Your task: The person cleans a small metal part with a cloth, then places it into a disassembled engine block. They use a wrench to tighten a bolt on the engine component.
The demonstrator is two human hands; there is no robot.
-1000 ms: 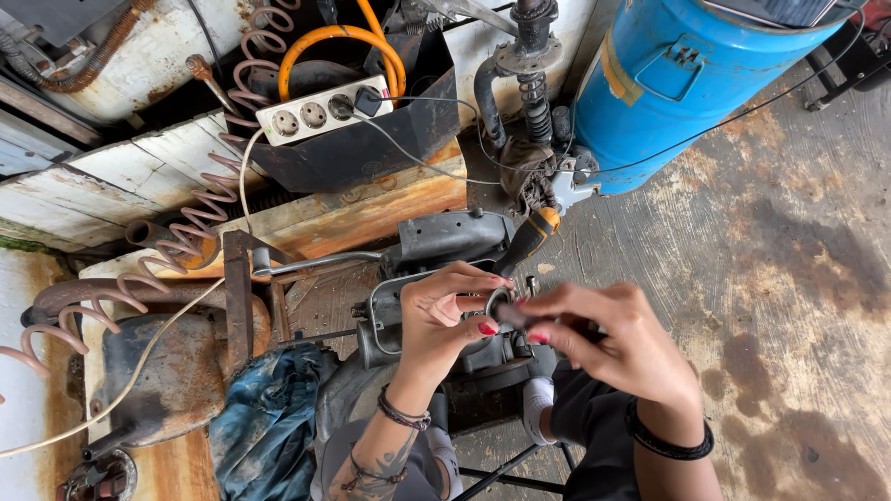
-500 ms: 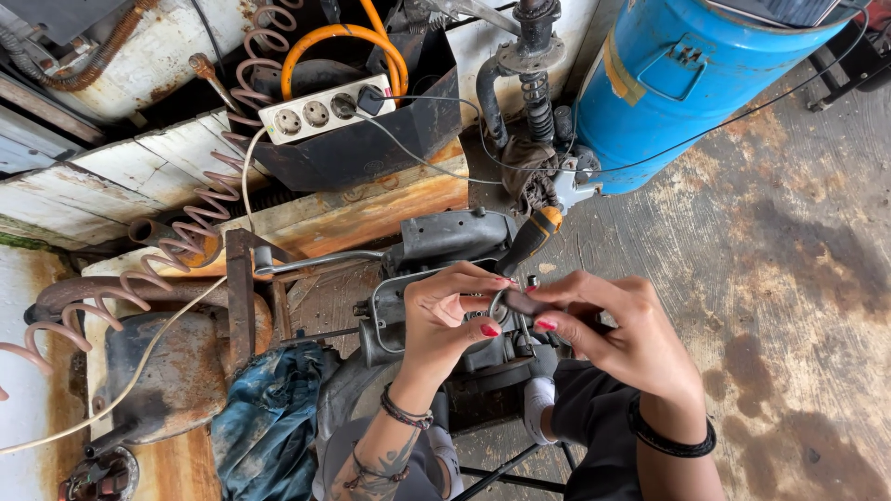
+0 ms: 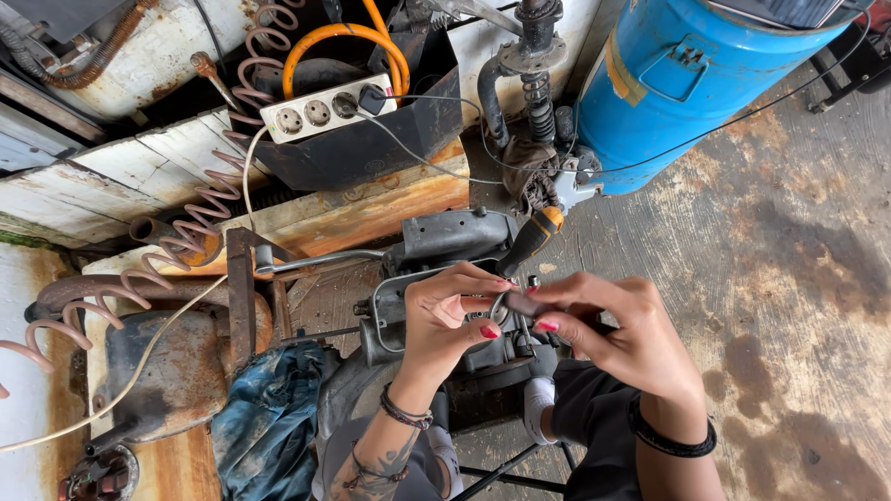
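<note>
1. Both my hands pinched one small dark metal part (image 3: 516, 303) above the grey engine (image 3: 455, 241).
2. My left hand (image 3: 445, 320) gripped its left end, my right hand (image 3: 617, 339) its right.
3. An orange-handled screwdriver (image 3: 531, 239) lay just beyond my fingers.

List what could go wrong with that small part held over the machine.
1. Both the left hand and right hand pinch a small metal ring part at the fingertips; a slip could drop it into the grey engine below.
2. The screwdriver leans loosely nearby and might get knocked off.
</note>
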